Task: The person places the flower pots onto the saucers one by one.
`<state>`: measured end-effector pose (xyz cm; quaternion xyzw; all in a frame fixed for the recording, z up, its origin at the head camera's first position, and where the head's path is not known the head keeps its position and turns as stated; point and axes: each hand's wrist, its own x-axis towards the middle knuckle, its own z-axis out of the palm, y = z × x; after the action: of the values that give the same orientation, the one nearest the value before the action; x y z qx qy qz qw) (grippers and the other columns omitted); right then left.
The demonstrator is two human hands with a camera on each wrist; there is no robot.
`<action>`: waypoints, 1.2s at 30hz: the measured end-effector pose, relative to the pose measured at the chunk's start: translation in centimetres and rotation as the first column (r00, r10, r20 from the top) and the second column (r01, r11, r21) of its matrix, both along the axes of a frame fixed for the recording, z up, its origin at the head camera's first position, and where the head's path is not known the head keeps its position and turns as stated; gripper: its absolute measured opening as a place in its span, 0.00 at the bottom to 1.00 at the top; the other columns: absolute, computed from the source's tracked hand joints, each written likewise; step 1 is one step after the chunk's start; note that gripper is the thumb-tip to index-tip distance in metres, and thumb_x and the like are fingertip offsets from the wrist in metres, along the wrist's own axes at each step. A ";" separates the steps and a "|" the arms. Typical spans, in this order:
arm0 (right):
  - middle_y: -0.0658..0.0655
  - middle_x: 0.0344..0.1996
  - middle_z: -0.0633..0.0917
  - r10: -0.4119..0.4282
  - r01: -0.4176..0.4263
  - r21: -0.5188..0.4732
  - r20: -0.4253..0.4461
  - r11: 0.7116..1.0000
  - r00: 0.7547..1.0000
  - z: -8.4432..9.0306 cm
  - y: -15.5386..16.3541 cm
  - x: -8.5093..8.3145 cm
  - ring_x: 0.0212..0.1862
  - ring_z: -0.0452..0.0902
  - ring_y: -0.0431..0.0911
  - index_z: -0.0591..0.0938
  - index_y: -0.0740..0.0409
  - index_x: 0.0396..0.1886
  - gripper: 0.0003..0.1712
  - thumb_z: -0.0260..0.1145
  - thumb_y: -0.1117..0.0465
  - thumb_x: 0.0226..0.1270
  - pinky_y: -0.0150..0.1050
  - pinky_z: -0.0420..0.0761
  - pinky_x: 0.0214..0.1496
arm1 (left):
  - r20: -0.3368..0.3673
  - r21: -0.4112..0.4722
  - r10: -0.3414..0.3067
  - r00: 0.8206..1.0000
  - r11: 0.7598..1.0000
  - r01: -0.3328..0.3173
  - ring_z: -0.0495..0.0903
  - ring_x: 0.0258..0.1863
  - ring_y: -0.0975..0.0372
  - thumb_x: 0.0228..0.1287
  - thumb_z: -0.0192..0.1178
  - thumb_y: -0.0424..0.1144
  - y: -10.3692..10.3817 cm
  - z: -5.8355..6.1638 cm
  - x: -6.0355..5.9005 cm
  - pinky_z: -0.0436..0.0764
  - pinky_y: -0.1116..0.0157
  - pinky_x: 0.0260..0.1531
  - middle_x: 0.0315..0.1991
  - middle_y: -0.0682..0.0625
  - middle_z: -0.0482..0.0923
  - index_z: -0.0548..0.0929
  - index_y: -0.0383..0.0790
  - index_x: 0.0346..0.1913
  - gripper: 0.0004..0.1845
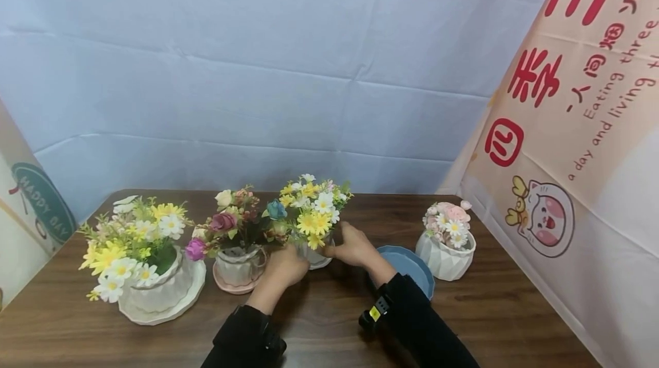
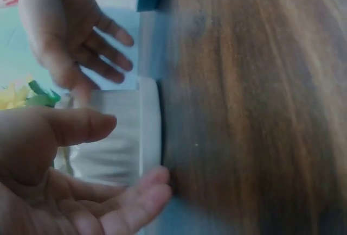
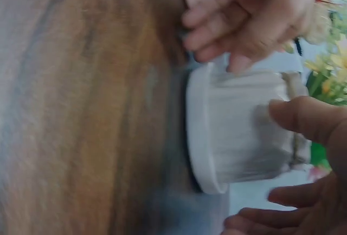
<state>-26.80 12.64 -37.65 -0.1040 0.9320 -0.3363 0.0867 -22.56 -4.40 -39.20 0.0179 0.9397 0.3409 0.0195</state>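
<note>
Both hands are round the small white pot (image 1: 315, 257) with yellow and white daisies (image 1: 311, 208), which sits on the wooden table (image 1: 329, 311) near the middle, a bit toward the back. The left hand (image 1: 285, 268) is at the pot's left side and the right hand (image 1: 354, 246) at its right side.

From the left wrist view, the left hand's fingers (image 2: 135, 202) are fairly straight and cupped under and beside the pot (image 2: 116, 137), thumb lying over its ribbed wall. From the right wrist view, the right hand's thumb (image 3: 309, 118) rests on the pot wall (image 3: 238, 126), fingers loosely spread below it. It's blurry, so I can't honestly say either hand is gripping; it looks more like relaxed hands touching the sides than a real grasp.

Just left of it is a pot of roses (image 1: 238, 242) on a pink saucer (image 1: 231, 285). Further left is a big daisy pot (image 1: 149, 276) on a white saucer. To the right is a blue saucer (image 1: 412, 268), partly under the right sleeve, then a small pot of pink flowers (image 1: 447, 242). Blue cloth (image 1: 257, 70) hangs behind, and a printed banner (image 1: 576, 127) on the right.
</note>
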 end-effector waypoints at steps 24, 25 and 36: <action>0.69 0.58 0.69 0.042 -0.043 0.271 0.011 0.962 0.999 1.0 2.5 2.7 0.60 0.63 0.63 0.64 0.65 0.66 0.42 0.70 0.52 0.56 0.56 0.68 0.54 | 0.119 -0.310 -0.282 0.952 0.900 0.305 0.76 0.44 0.45 0.52 0.68 0.46 -0.5 1.7 2.4 0.75 0.50 0.42 0.49 0.34 0.71 0.77 0.32 0.53 0.28; 0.69 0.58 0.69 0.045 -0.045 0.274 0.008 0.961 0.999 1.0 2.6 2.7 0.60 0.63 0.63 0.65 0.65 0.65 0.42 0.70 0.53 0.56 0.57 0.68 0.54 | 0.112 -0.310 -0.284 0.952 0.901 0.305 0.76 0.44 0.45 0.52 0.68 0.46 -0.5 1.6 2.4 0.76 0.51 0.42 0.49 0.34 0.71 0.77 0.32 0.53 0.28; 0.71 0.58 0.68 0.035 -0.035 0.282 0.007 0.959 0.999 1.0 3.8 3.5 0.60 0.62 0.65 0.65 0.66 0.65 0.40 0.70 0.53 0.56 0.57 0.68 0.53 | 0.014 -0.328 -0.382 0.924 0.871 0.366 0.77 0.43 0.49 0.52 0.68 0.43 1.2 2.1 3.0 0.77 0.55 0.40 0.43 0.38 0.75 0.78 0.31 0.43 0.21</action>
<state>-23.33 16.41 -36.65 -0.1068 0.9683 -0.1988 0.1073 -19.53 -3.21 -37.08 0.2046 0.9617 0.1707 0.0636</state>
